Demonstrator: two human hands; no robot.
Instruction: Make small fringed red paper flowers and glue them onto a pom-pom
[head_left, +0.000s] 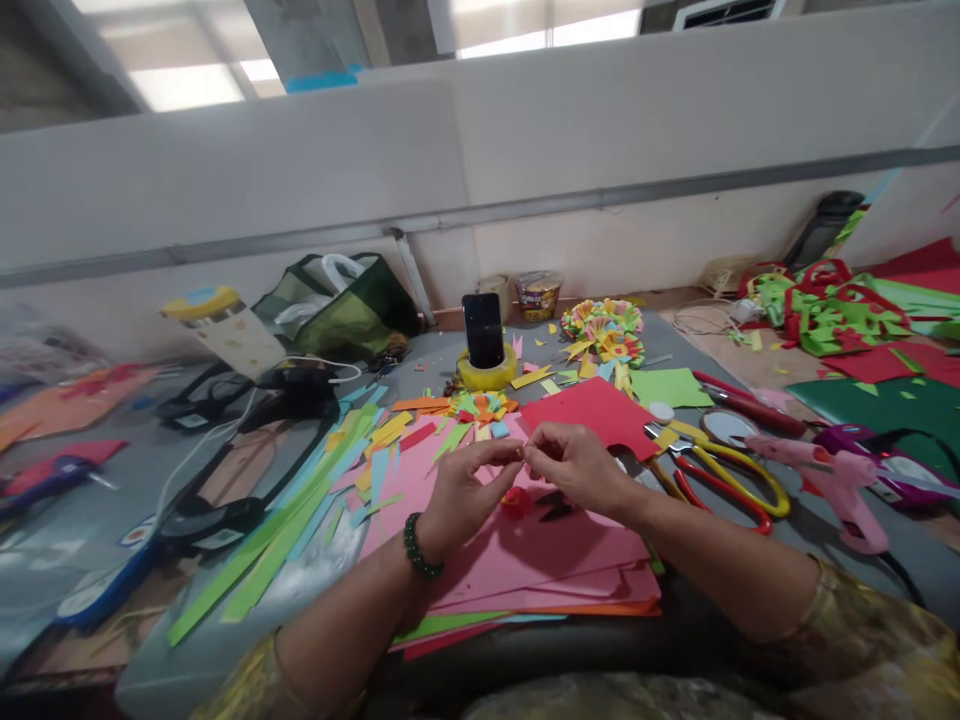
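Both hands meet above a stack of pink paper sheets [555, 560]. My left hand [469, 490], with a dark green bead bracelet [421, 546] at its wrist, has thumb and forefinger pinched together. Its fingertips touch those of my right hand [574, 465], which is also pinched. Whatever lies between the fingertips is too small to make out. Just under them, a small red paper piece [515, 502] rests on the pink sheets. A red sheet [589, 415] lies behind my right hand. Beyond the fingertips sits a multicoloured paper flower [480, 405].
A phone [484, 330] stands in a yellow tape roll [487, 372]. Green strips [277, 540] lie at left, beside black straps. Scissors [739, 475] and a pink glue gun [832, 475] are at right. Behind stand a green bag [341, 310], a tilted cup [225, 330] and a paper-flower ball [604, 330].
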